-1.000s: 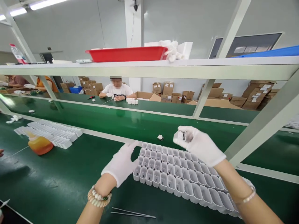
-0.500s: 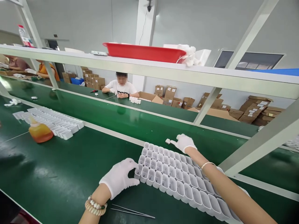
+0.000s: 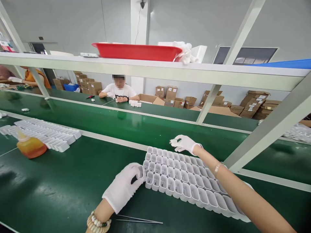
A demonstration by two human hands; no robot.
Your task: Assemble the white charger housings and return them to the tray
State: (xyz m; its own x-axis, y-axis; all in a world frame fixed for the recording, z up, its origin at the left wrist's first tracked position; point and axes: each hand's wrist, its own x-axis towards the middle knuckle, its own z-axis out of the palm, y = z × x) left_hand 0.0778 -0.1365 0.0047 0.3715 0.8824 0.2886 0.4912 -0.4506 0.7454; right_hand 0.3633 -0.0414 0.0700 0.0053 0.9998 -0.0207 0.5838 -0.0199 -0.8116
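My left hand (image 3: 122,187), in a white glove, is closed around a small white plastic cup (image 3: 141,172) at the near left corner of a block of cups. Rows of matching white cups (image 3: 178,187), open side up, stand packed together to its right; dark slots show inside several. Beyond the far row, my gloved right hand (image 3: 186,144) pinches a small white piece with a dark spot (image 3: 172,142) between thumb and fingers; its exact kind is unclear. A pair of thin metal tweezers (image 3: 139,220) lies on the green bench below my left hand.
Another group of white cups (image 3: 59,142) and a bottle of orange liquid (image 3: 31,147) stand at left. Overhead runs a shelf (image 3: 136,67) bearing a red tray (image 3: 136,52), with slanted posts (image 3: 274,119) at right. Across the bench sits a co-worker (image 3: 119,90); cardboard boxes (image 3: 171,94) are behind.
My right hand has closed on the small white piece and lifted it from the bench. My left hand has closed on the corner cup and drawn it slightly out of its row. The view has shifted right.
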